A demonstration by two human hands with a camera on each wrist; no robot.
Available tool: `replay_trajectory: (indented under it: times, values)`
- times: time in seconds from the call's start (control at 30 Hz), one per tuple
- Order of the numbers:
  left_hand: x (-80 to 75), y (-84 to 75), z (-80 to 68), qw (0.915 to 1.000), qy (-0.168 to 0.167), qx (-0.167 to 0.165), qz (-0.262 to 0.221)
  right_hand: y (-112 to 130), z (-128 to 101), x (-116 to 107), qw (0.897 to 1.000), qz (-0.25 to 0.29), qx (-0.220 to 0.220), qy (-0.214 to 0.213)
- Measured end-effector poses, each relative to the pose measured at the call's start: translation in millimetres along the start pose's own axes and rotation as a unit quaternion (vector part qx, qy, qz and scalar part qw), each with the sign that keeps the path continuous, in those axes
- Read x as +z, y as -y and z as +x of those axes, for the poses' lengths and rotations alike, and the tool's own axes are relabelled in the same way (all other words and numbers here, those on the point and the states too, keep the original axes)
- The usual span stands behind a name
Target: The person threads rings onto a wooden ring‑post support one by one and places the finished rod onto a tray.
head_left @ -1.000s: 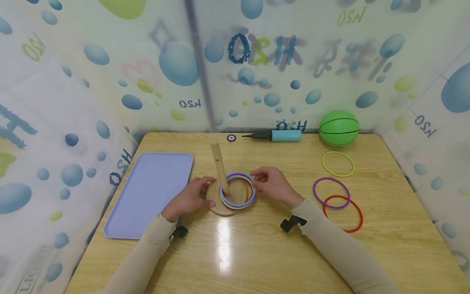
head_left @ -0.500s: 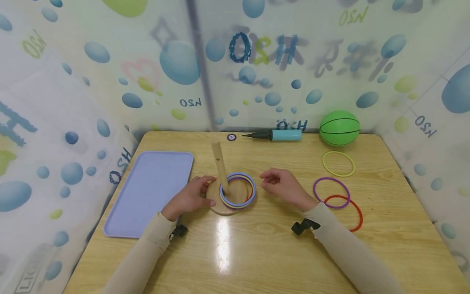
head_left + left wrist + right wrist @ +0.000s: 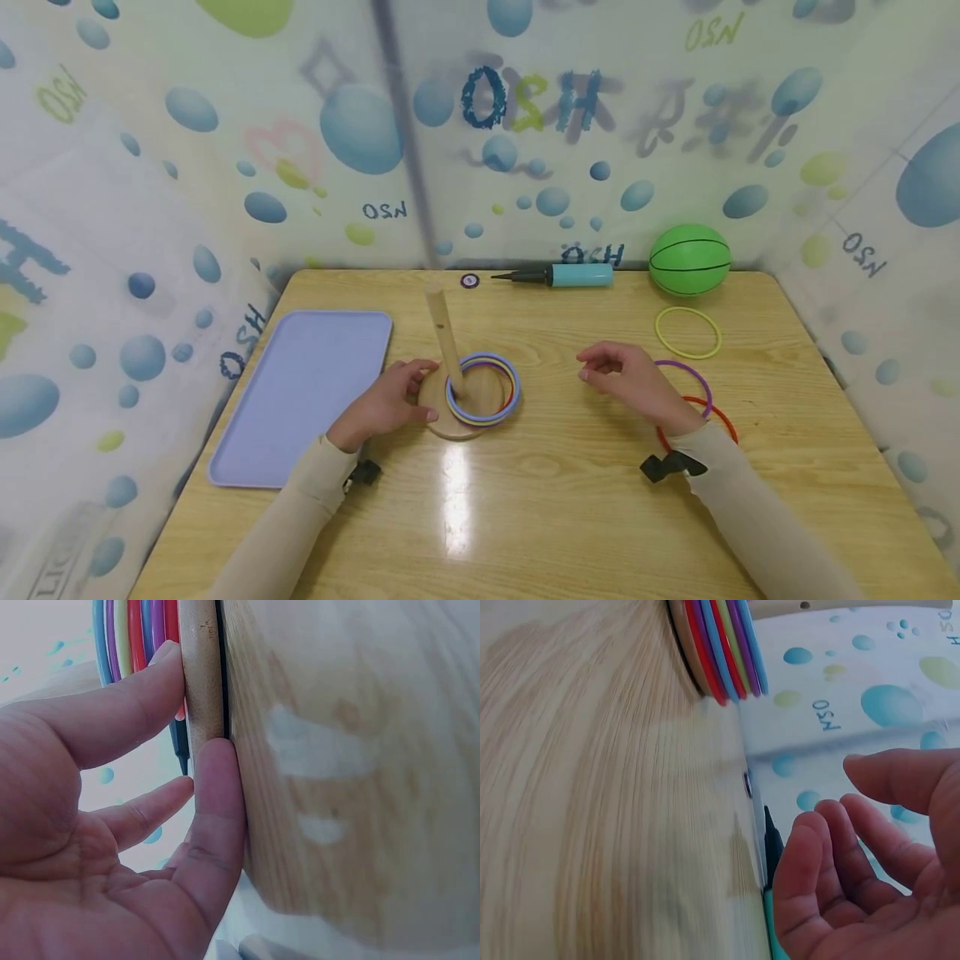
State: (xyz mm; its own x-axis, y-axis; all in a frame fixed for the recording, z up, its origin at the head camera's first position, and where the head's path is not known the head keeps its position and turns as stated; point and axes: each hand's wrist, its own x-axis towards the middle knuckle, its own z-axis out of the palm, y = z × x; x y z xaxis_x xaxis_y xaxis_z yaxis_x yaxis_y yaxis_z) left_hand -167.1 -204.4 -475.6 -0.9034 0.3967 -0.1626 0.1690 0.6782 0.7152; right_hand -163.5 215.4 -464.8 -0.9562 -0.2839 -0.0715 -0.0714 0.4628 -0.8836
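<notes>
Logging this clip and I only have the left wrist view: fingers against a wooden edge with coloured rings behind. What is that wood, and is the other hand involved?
Observer: It is the round wooden base of a ring-toss peg; the left hand holds its rim.
Operator: And the right hand?
Observer: The right hand hangs above the table, empty, fingers loosely curled, apart from the peg.
Operator: Any rings off the peg?
Observer: Three lie flat on the wooden table: a yellow plastic ring, a purple plastic ring and a red plastic ring, the last two partly under the right wrist.
</notes>
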Motion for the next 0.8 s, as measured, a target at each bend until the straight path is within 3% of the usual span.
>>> replay_trajectory:
  times: [0.27,0.43,0.8]
  values:
    - [0.4,-0.4,0.9,1.0000,0.004,-0.006,-0.004,-18.8,-23.3,-30.2,0.999,-0.018,0.019,-0.024]
    - [0.8,0.8,1.2,1.0000,0.000,0.001,0.004,-33.4,-37.7,-45.7,0.997,-0.056,0.016,-0.047]
    - [0.5,2.9,1.5,0.9999,0.000,0.008,0.011,-62.6,-66.1,-71.0,0.993,-0.089,-0.005,-0.084]
